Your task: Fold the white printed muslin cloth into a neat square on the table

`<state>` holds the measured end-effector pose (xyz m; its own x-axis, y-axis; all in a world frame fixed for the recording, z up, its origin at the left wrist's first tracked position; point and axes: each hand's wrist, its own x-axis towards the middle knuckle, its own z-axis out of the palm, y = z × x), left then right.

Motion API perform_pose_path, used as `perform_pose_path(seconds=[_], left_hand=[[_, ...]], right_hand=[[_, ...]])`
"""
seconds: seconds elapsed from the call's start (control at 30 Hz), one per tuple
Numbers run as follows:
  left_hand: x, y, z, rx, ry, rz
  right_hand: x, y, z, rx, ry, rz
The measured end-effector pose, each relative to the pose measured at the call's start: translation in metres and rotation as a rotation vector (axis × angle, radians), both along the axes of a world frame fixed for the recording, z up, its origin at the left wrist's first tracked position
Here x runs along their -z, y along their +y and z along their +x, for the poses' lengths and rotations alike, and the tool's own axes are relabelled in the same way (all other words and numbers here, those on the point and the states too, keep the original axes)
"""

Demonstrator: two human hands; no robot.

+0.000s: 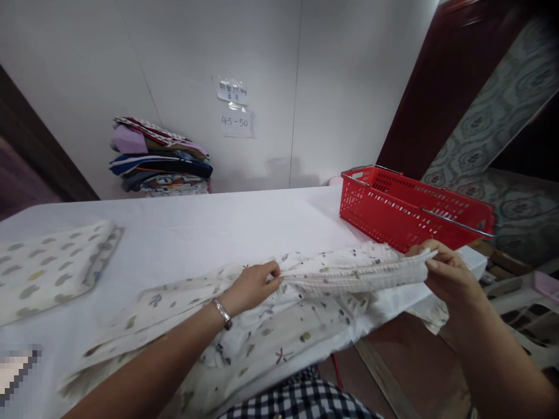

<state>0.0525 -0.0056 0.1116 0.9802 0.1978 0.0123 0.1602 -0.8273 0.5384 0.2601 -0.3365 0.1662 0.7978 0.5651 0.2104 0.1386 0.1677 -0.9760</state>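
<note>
A white patterned cloth (pixel 271 326) lies crumpled across the near edge of the white table (pixel 209 227). My left hand (pixel 253 285), with a silver bracelet on the wrist, pinches a fold of the cloth near its middle. My right hand (pixel 445 270) grips the cloth's right end, just in front of the red basket. A folded strip of the cloth stretches taut between the two hands, a little above the table.
A red plastic basket (pixel 410 212) with metal handles stands at the table's right end. A folded spotted cloth (pixel 48 267) lies at the left. A stack of folded fabrics (pixel 161 160) rests against the back wall. White plastic furniture (pixel 524 308) sits at lower right.
</note>
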Motion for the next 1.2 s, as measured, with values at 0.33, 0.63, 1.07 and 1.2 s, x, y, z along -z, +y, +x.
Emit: perform_pose_path(seconds=[0.33, 0.63, 1.07, 1.2], left_hand=[[-0.022, -0.003, -0.016, -0.102, -0.109, -0.012], [-0.038, -0.003, -0.034, -0.052, -0.057, 0.099], [-0.033, -0.002, -0.037, -0.086, -0.006, 0.148], [-0.033, 0.001, -0.038, -0.091, -0.002, 0.145]], right_hand=[[0.009, 0.011, 0.014, 0.232, 0.023, 0.176], [0.004, 0.028, 0.026, 0.139, -0.052, -0.018], [-0.003, 0.065, 0.044, 0.013, -0.246, -0.273], [0.002, 0.065, 0.048, 0.053, -0.229, -0.202]])
